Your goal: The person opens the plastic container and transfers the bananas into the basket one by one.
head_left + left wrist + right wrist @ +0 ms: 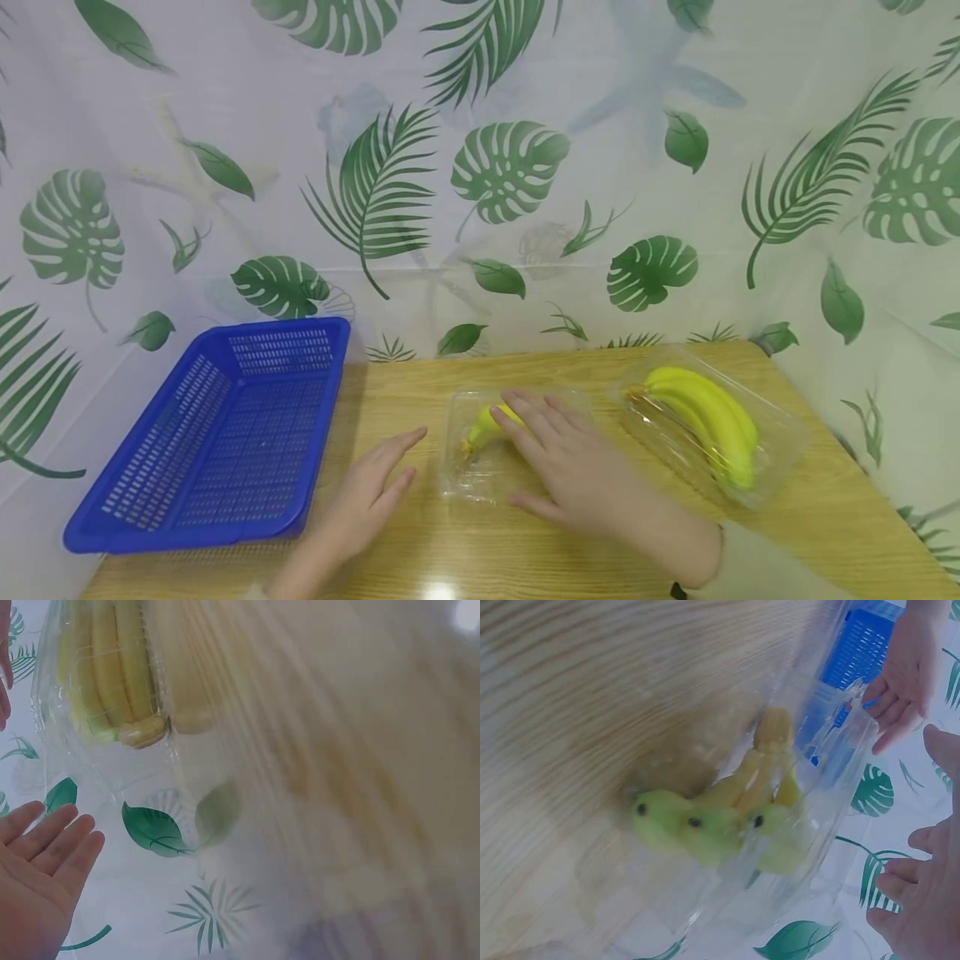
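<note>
A clear plastic container (472, 487) lies at the middle of the wooden table with yellow bananas (486, 427) inside. Over its right part my right hand (573, 471) stretches out, fingers straight, hiding much of the fruit; whether it touches the plastic I cannot tell. To the container's left, my left hand (367, 496) is held apart from it, fingers extended and nothing in them. The left wrist view shows that same open palm (41, 881) near wrapped bananas (112, 667). In the right wrist view, greenish banana tips (720, 829) show through the plastic.
At the left of the table stands a blue perforated basket (255, 442). A second clear package (780, 433) with bananas (712, 417) lies at the right, close to the right forearm. Behind the table (405, 392) hangs a leaf-patterned cloth (420, 300).
</note>
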`<act>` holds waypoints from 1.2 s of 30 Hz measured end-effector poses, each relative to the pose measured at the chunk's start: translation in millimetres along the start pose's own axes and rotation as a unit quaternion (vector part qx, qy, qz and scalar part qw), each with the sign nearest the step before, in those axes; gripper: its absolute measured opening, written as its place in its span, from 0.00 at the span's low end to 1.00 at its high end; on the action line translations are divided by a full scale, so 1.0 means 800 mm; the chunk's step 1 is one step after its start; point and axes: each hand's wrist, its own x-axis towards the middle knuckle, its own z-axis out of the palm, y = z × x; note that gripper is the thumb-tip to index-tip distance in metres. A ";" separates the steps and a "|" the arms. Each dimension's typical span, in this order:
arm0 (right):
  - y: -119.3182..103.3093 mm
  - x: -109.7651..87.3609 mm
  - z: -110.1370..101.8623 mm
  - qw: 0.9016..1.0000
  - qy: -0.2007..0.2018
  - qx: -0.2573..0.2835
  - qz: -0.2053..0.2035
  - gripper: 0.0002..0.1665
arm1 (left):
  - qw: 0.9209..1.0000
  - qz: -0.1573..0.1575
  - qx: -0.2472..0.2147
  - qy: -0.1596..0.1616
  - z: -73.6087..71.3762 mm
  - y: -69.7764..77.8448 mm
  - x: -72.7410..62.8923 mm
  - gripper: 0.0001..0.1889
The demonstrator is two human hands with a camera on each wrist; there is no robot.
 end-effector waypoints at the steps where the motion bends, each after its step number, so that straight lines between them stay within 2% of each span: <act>1: -0.001 0.002 0.000 1.000 0.001 0.003 -0.001 0.59 | 1.000 -0.008 -0.022 0.004 0.001 0.000 0.000 0.23; 5: -0.007 0.010 -0.001 1.000 0.007 0.009 -0.006 0.58 | 0.992 -0.034 -0.117 0.014 0.003 0.002 0.000 0.21; 11: -0.015 0.019 -0.001 1.000 -0.002 0.010 -0.012 0.58 | 0.977 -0.033 -0.207 0.027 0.005 0.005 0.000 0.20; 17: -0.020 0.025 0.002 1.000 -0.002 -0.010 -0.026 0.57 | 0.944 -0.086 -0.319 0.007 0.009 0.003 0.001 0.24; 25: -0.025 0.031 0.004 0.999 -0.017 -0.015 -0.031 0.56 | 0.915 -0.126 -0.381 -0.037 0.012 0.001 -0.004 0.30; 33: -0.030 0.038 0.009 0.999 -0.036 0.006 -0.034 0.55 | 0.876 -0.206 -0.435 -0.038 0.020 0.004 -0.008 0.32; 36: -0.031 0.042 0.014 0.999 -0.037 0.011 -0.038 0.55 | 0.867 -0.217 -0.445 -0.045 0.023 0.004 -0.008 0.33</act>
